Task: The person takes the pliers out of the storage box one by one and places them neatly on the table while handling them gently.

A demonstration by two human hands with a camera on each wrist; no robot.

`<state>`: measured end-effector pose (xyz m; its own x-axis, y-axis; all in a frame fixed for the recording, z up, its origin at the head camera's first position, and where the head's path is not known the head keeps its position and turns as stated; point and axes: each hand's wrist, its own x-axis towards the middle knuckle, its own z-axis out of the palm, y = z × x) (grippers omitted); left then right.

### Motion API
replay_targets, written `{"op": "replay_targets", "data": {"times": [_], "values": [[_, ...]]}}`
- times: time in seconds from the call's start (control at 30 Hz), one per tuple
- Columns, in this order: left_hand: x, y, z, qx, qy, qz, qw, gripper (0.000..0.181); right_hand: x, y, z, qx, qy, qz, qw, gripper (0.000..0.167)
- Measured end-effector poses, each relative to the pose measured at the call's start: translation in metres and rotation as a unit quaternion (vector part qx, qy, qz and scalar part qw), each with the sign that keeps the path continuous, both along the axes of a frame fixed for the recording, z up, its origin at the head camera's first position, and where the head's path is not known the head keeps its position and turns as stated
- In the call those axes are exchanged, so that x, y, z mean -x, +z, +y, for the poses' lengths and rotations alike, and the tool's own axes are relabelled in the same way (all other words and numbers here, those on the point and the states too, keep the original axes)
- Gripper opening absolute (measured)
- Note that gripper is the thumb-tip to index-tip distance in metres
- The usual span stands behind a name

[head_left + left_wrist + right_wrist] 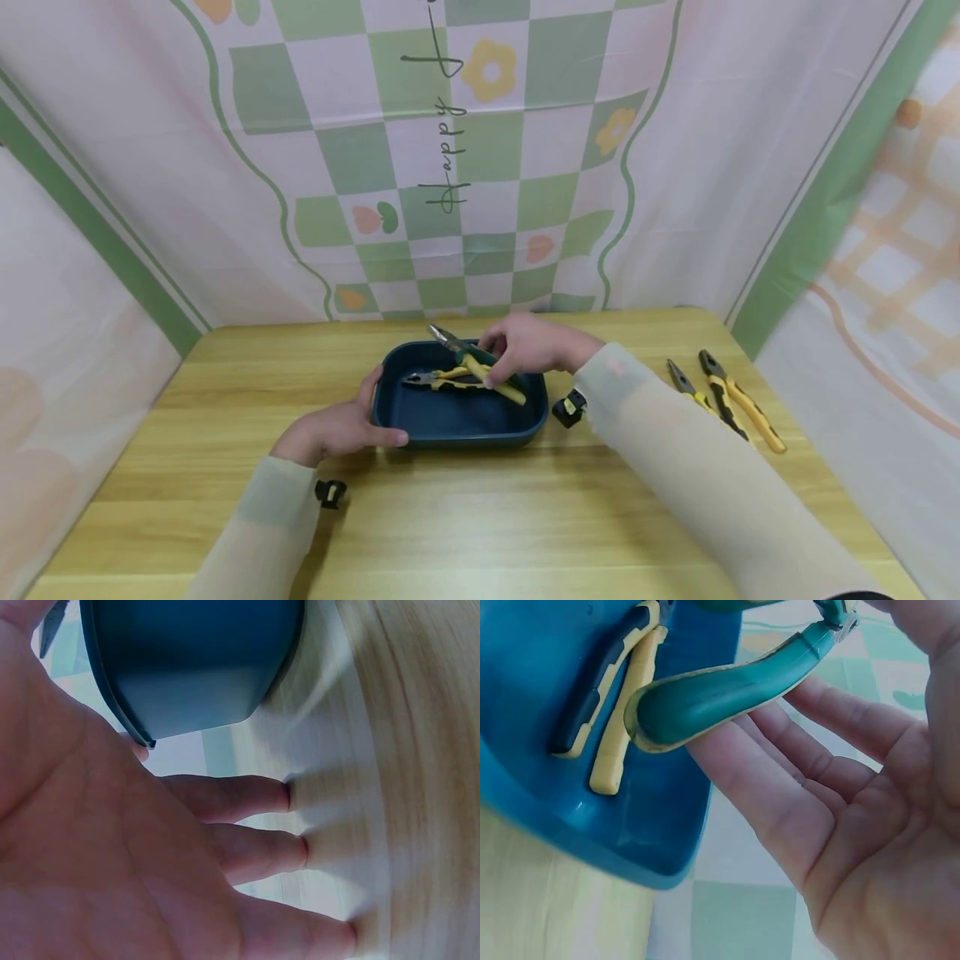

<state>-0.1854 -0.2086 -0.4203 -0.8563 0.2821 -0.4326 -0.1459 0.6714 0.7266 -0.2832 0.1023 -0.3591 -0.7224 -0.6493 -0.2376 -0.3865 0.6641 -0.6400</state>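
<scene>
My right hand holds green-and-yellow pliers by the handles over a dark blue tray. Their metal jaws point to the back left. Up close in the right wrist view, a green handle lies against the fingers. Yellow-and-black pliers lie inside the tray, partly hidden by the held pair. At the tray's left end, my left hand grips the corner, thumb along the front rim. The left wrist view shows three fingers spread beyond the tray wall, their tips at the wooden surface.
On the right of the wooden table lie slim needle-nose pliers and larger yellow-and-black pliers, side by side. A patterned curtain hangs behind the table's back edge, with more cloth at both sides.
</scene>
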Motion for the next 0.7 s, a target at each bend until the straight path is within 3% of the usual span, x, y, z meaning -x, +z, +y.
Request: {"op": "replay_targets", "data": {"times": [0.3,0.7], "values": [[0.000,0.000,0.000,-0.005,-0.002,0.000,1.0000,0.122,0.001,0.004,0.022,0.086,-0.051,-0.066,0.9928,0.061],[0.001,0.000,0.000,0.001,-0.003,0.000,1.0000,0.123,0.003,0.011,0.041,0.145,-0.080,-0.101,0.9810,0.060]]}}
